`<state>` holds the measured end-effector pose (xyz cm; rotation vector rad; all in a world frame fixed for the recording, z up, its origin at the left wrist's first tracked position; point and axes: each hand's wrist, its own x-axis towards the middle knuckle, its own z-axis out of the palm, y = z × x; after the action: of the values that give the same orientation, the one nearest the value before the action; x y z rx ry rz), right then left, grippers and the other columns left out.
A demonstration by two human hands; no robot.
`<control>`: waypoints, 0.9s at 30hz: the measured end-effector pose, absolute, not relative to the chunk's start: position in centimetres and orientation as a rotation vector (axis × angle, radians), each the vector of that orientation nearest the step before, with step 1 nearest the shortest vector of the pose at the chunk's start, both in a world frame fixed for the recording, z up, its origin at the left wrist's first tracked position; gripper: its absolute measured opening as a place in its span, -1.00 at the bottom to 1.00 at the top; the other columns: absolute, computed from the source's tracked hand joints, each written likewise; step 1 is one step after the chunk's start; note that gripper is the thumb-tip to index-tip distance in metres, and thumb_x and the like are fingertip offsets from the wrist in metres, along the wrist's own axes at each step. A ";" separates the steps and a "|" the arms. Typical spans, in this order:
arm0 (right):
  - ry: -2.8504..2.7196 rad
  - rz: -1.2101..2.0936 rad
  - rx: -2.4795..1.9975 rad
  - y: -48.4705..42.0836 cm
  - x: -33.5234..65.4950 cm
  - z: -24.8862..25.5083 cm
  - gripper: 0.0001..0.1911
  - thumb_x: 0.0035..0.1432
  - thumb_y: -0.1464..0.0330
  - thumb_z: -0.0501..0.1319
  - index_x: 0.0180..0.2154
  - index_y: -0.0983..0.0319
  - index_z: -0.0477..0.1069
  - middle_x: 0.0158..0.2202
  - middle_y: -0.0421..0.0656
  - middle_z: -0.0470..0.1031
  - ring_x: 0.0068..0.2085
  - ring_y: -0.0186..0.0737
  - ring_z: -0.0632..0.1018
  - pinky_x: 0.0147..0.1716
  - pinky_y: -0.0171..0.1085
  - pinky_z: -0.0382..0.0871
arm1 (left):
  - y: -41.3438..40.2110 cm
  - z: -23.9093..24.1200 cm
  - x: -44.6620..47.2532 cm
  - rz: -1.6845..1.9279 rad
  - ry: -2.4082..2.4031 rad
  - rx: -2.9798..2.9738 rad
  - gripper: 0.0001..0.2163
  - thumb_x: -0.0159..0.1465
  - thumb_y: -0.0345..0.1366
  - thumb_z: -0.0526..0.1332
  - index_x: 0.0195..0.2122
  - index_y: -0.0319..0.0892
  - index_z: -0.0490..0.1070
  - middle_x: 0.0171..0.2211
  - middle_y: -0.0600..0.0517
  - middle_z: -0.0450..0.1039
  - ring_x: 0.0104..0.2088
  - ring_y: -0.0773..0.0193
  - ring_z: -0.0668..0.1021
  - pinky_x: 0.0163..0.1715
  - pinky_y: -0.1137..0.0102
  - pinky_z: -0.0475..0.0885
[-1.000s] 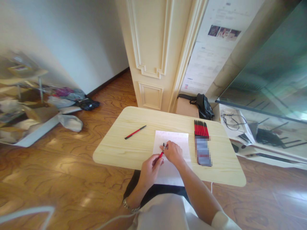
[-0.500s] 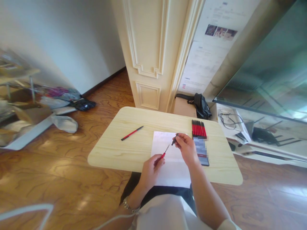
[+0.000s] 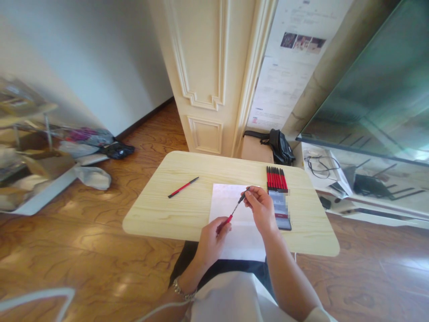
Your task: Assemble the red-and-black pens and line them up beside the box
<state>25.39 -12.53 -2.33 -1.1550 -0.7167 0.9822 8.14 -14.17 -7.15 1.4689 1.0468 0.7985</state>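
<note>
My left hand (image 3: 214,235) is closed around the red pen barrel (image 3: 229,219), from which a thin refill (image 3: 236,208) sticks out up and to the right. In the fingertips of my right hand (image 3: 260,206) is the black pen tip section (image 3: 243,197), its lower end over the top of the refill. Both hands are above a white sheet of paper (image 3: 239,243). A whole red and black pen (image 3: 183,187) lies to the left on the table. Several more such pens (image 3: 276,179) lie in a row at the right, above a phone-like dark-edged flat object (image 3: 284,223), partly blurred out.
The light wooden table (image 3: 150,210) has rounded corners. Behind it stand a black bag (image 3: 280,147) on a box and a cream panelled door (image 3: 204,67). Cables (image 3: 320,166) and a router (image 3: 370,184) are on the white cabinet at right. Bags and cartons (image 3: 50,161) clutter the left floor.
The black tip section and the refill have come together; a gap was between them before. The black piece is now lined up with the refill. My head view has shifted slightly.
</note>
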 end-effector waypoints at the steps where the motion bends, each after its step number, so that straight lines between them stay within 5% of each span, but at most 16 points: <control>1: -0.722 0.981 -1.159 -12.6 25.4 -2.3 -0.73 0.03 0.23 0.28 -0.25 0.23 0.36 -0.37 -0.12 0.51 -0.48 -0.33 0.42 -0.51 -0.32 0.27 | -14.2 -7.1 8.2 0.795 1.046 1.471 -0.73 0.25 -0.13 0.13 -0.15 -0.18 0.45 -0.34 -0.04 0.53 -0.33 0.21 0.56 -0.26 0.38 0.43; 13: -0.855 1.116 -1.253 -14.0 24.2 -3.2 -0.76 0.01 0.25 0.28 -0.27 0.24 0.41 -0.37 -0.11 0.55 -0.47 -0.32 0.44 -0.47 -0.30 0.28 | -14.4 -6.5 8.3 0.788 1.001 1.433 -0.71 0.25 -0.12 0.13 -0.14 -0.18 0.45 -0.36 -0.03 0.53 -0.32 0.21 0.56 -0.26 0.38 0.44; 27: -0.980 1.228 -1.143 -15.1 25.1 -3.0 -0.74 0.06 0.19 0.24 -0.24 0.19 0.38 -0.42 -0.19 0.45 -0.49 -0.34 0.37 -0.49 -0.32 0.25 | -14.4 -5.4 8.5 0.564 0.741 0.970 -0.67 0.19 -0.05 0.20 -0.27 -0.27 0.46 -0.46 -0.05 0.49 -0.53 0.32 0.51 -0.49 0.42 0.37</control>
<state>25.13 -15.10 -3.00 -1.1430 -0.9804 1.2279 8.46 -14.37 -5.40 0.9697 0.7410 0.5636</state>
